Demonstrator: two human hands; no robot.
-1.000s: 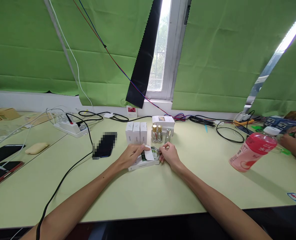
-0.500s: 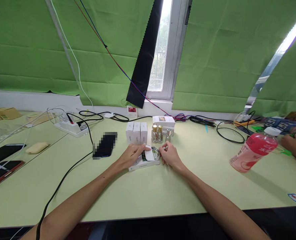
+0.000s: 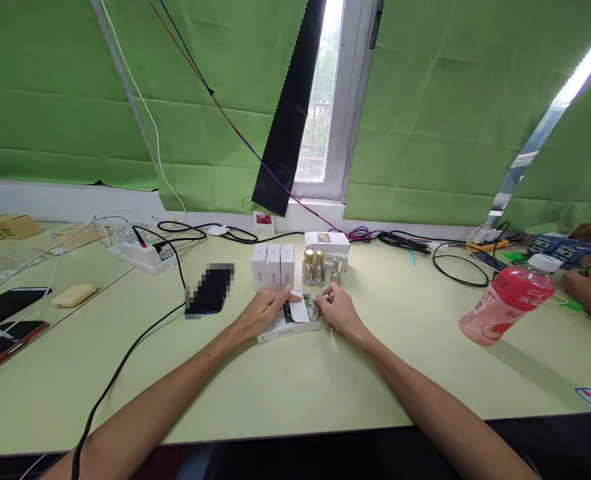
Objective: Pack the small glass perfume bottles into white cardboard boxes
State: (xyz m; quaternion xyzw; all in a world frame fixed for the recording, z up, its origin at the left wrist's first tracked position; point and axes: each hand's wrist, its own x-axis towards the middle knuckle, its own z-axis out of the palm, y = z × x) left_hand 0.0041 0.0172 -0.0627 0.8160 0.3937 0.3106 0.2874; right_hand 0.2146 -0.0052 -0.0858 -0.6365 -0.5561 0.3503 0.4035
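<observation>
A small white open box (image 3: 286,329) lies flat on the pale green table (image 3: 295,380), with its flap (image 3: 300,308) raised and something green and clear inside. My left hand (image 3: 262,312) rests on the box's left side, fingers curled around its upper edge. My right hand (image 3: 339,311) is at the box's right end, fingers pinched at the opening on a small clear item I cannot make out. Just behind stand three white boxes (image 3: 273,265) and small glass bottles with gold caps (image 3: 314,267).
A dark phone (image 3: 209,291) lies left of the boxes. Black cables (image 3: 140,333) cross the table from a white power strip (image 3: 140,255). A pink-labelled drink bottle (image 3: 510,299) stands at the right, near another person's hand (image 3: 585,288). Phones (image 3: 5,327) lie at far left.
My right hand has shifted slightly left toward the box opening, and the flap has tilted a little. The left hand has stayed on the box.
</observation>
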